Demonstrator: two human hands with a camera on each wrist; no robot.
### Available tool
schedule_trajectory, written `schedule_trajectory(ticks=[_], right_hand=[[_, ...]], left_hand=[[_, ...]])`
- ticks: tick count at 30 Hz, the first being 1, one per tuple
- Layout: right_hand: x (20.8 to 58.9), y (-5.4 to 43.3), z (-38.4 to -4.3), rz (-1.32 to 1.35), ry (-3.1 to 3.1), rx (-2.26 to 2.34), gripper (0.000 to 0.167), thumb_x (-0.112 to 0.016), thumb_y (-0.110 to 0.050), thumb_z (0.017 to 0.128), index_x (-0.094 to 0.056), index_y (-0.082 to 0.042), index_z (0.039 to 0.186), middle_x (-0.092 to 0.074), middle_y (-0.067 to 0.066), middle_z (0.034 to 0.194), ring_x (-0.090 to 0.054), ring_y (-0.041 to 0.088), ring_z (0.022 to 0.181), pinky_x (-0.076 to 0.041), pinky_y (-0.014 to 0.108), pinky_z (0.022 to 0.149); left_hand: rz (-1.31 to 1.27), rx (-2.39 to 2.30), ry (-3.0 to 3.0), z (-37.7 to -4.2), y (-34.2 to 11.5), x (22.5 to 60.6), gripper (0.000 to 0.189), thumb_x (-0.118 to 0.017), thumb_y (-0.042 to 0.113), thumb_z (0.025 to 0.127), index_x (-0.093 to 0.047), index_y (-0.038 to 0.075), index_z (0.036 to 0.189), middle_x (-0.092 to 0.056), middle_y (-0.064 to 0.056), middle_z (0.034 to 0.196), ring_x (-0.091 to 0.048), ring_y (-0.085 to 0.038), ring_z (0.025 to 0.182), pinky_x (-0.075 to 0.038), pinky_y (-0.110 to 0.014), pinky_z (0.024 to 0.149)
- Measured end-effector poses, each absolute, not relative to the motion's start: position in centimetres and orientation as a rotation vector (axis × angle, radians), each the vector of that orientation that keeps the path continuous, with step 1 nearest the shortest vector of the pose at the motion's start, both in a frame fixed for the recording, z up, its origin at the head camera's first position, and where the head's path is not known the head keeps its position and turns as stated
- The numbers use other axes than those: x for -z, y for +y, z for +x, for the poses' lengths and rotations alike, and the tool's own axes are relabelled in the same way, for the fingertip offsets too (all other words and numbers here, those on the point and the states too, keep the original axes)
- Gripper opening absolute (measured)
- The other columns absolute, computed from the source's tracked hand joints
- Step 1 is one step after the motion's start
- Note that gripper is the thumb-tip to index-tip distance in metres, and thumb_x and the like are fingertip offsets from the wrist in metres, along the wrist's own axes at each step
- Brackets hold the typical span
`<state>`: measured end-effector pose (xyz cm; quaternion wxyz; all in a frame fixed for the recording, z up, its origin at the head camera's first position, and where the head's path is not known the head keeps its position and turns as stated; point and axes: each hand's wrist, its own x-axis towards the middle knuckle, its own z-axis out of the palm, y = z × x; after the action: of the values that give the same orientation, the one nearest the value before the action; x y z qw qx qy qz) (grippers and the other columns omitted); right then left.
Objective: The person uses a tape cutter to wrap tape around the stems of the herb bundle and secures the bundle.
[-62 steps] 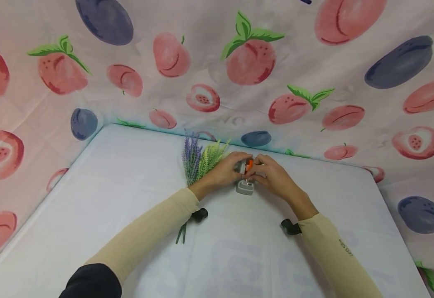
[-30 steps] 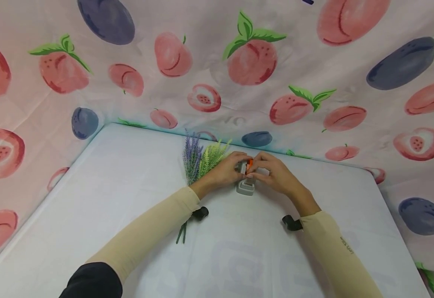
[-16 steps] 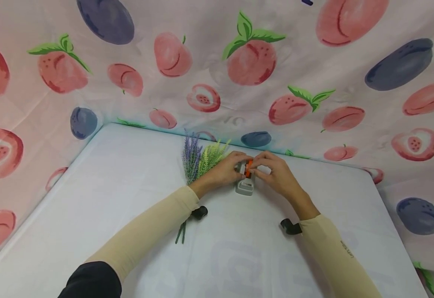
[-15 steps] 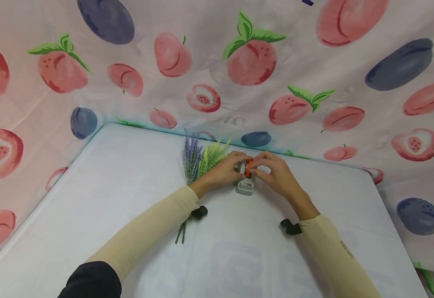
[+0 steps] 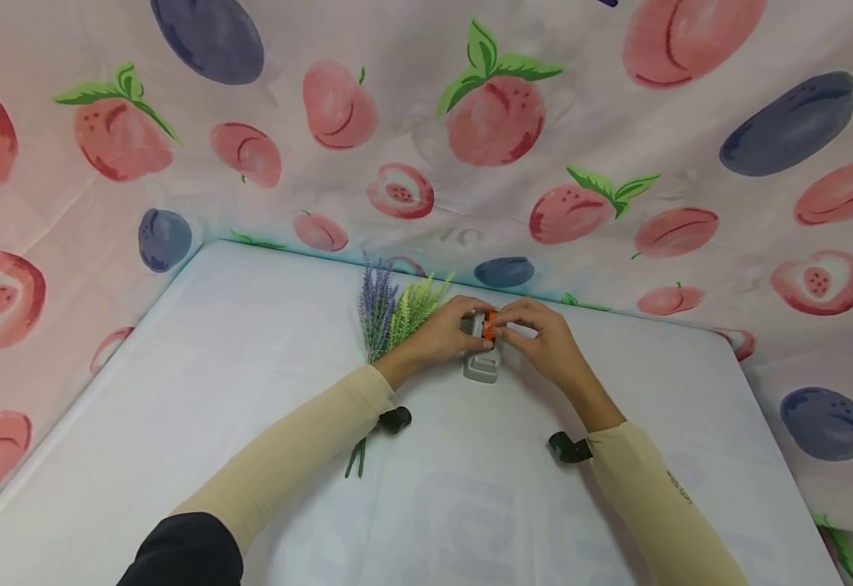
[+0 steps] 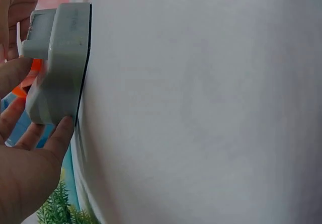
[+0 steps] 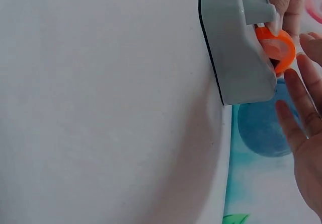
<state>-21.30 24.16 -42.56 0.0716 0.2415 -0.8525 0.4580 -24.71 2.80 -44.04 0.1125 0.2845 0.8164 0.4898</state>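
- Head view: one orange plastic ring point(image 5: 488, 330) shows more than a second ago — seemingly seated in one grey plastic tape dispenser point(image 5: 481, 366), on the white table point(image 5: 280, 342);
- left hand point(image 5: 443, 335) grips dispenser; right hand point(image 5: 545, 340) beside it, fingers spread — contact unclear;
- left of dispenser: one purple flower bunch point(image 5: 377, 313); one yellow-green flower bunch point(image 5: 412, 313).

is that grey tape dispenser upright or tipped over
Upright: the grey tape dispenser stands with its dark bottom edge down against the white table.

I saw both forearms point(image 5: 287, 456) reach inward. The left grip point(image 5: 443, 332) was curved, thumb point(image 6: 14, 74) opposite fingers point(image 6: 59, 137); the right grip point(image 5: 546, 340) faced it, fingers extended, thumb near index.
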Motion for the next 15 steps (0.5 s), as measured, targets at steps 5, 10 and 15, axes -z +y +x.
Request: schedule_trajectory(ticks=[5, 10, 15], right_hand=[[42.4, 24.4, -21.1, 0.690, -2.594, -1.588, 0.026, -0.072, 0.002, 0.092, -0.074, 0.000, 0.118, -0.062, 0.016, 0.122, -0.056, 0.024, 0.119, -0.048, 0.057, 0.103], [40.5, 23.9, -20.0, 0.635, -2.657, -1.631, 0.026, -0.069, -0.001, 0.095, -0.071, 0.004, 0.121, -0.061, 0.019, 0.126, -0.055, 0.026, 0.122, -0.043, 0.059, 0.107], [41.5, 24.3, -20.6, 0.592, -2.622, -1.722, 0.027, -0.069, -0.004, 0.096, -0.071, 0.002, 0.122, -0.062, 0.019, 0.127, -0.054, 0.028, 0.124, -0.032, 0.063, 0.113]], left_hand=[[0.787, -1.490, 2.347, -24.5, 2.8, 44.0, 0.053, -0.081, 0.016, 0.088, -0.062, 0.015, 0.138, -0.053, -0.004, 0.144, -0.049, -0.024, 0.134, -0.040, -0.045, 0.112], [0.762, -1.501, 2.341, -24.5, 2.8, 43.9, 0.052, -0.081, 0.016, 0.089, -0.062, 0.014, 0.137, -0.053, -0.005, 0.143, -0.049, -0.026, 0.134, -0.041, -0.044, 0.111], [0.778, -1.493, 2.346, -24.4, 2.8, 43.8, 0.050, -0.081, 0.016, 0.089, -0.062, 0.012, 0.136, -0.053, -0.006, 0.142, -0.050, -0.025, 0.133, -0.041, -0.044, 0.111]])
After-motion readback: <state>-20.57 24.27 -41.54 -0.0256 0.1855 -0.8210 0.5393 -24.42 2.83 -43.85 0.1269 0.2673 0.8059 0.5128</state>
